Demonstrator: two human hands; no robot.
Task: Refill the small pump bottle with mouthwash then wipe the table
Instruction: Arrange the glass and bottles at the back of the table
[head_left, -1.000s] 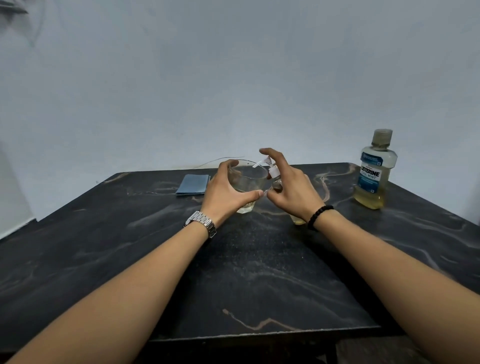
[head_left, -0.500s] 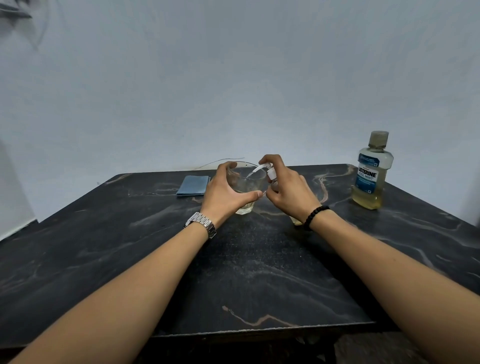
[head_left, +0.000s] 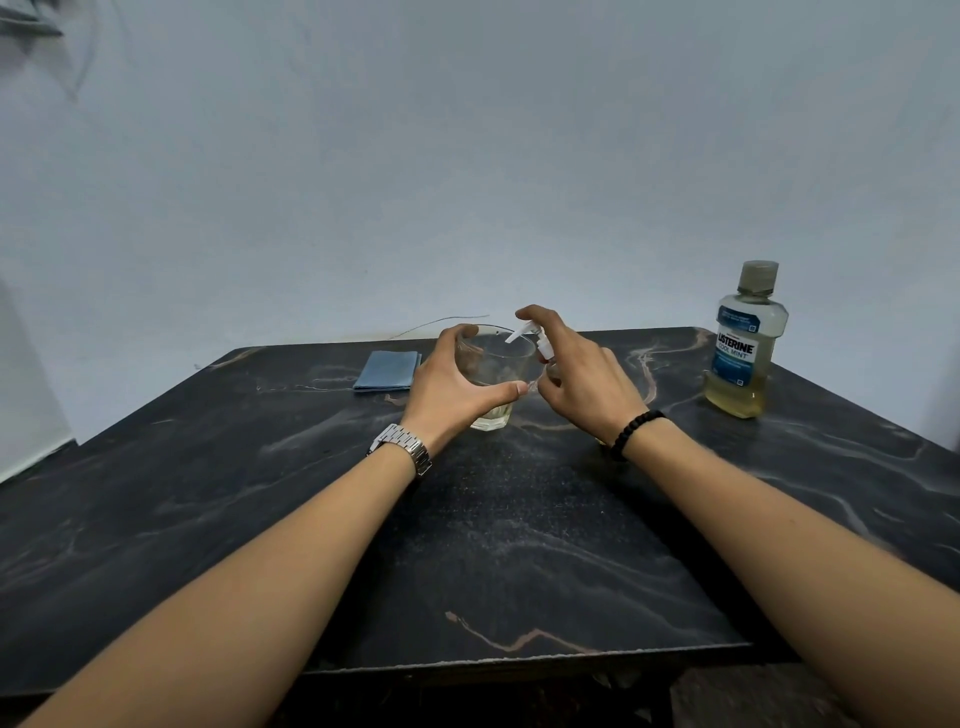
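Observation:
My left hand (head_left: 457, 384) grips a clear drinking glass (head_left: 496, 371) that stands on the black marble table (head_left: 519, 519). My right hand (head_left: 582, 379) holds the small pump bottle (head_left: 543, 348), mostly hidden behind the fingers, with my index finger on top of its white pump head. The white nozzle points over the rim of the glass. A pale liquid shows at the bottom of the glass. The mouthwash bottle (head_left: 744, 343), capped and partly filled with yellow liquid, stands at the back right. A folded blue cloth (head_left: 388, 370) lies at the back, left of the glass.
A pale wall rises right behind the table. A thin wire (head_left: 441, 323) runs along the table's far edge. The table's front edge (head_left: 519, 660) is close to me, between my forearms.
My right index finger and the pump head have shifted slightly over the glass. The glass and my left hand stay put.

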